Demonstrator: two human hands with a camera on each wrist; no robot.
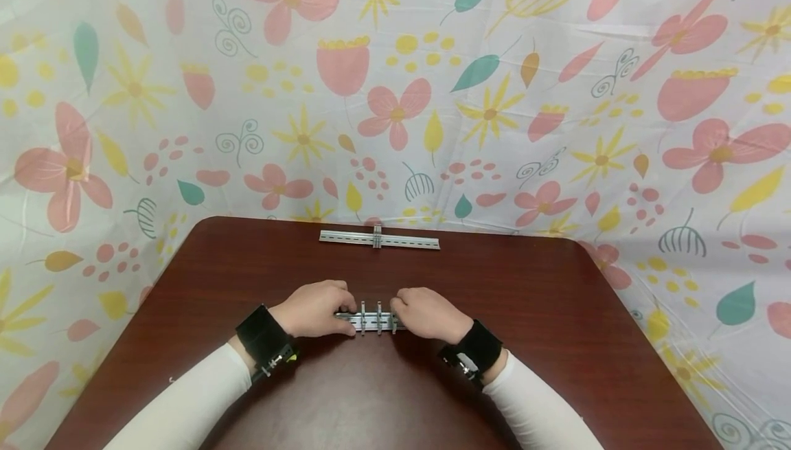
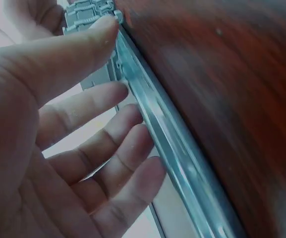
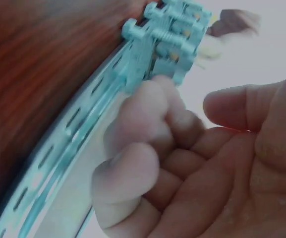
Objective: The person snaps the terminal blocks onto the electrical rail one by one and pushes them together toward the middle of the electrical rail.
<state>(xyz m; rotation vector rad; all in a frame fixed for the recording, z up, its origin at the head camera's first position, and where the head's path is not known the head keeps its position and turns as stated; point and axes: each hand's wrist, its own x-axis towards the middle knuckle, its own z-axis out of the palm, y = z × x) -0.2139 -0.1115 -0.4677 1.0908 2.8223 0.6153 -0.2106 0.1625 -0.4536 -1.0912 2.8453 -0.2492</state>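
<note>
A slotted metal mounting rail [image 1: 371, 321] lies across the table, its ends partly hidden by my hands. On it stand several grey terminal blocks [image 1: 379, 317], upright and spaced apart. At the left part of the rail is my left hand [image 1: 320, 307]; its straight thumb [image 2: 78, 54] reaches toward the blocks and its loosely bent fingers [image 2: 128, 144] lie along the rail's edge. My right hand [image 1: 429, 314] is at the rightmost block [image 1: 394, 323], with curled fingers [image 3: 133, 173] close against it and the thumb [image 3: 227, 106] apart. Whether they pinch the block is hidden.
A second slotted rail [image 1: 346, 238] lies near the table's back edge, with grey blocks [image 1: 377, 236] clustered at its middle. The dark red-brown tabletop [image 1: 494, 271] has rounded far corners. A flowered curtain [image 1: 395, 161] hangs behind and at both sides.
</note>
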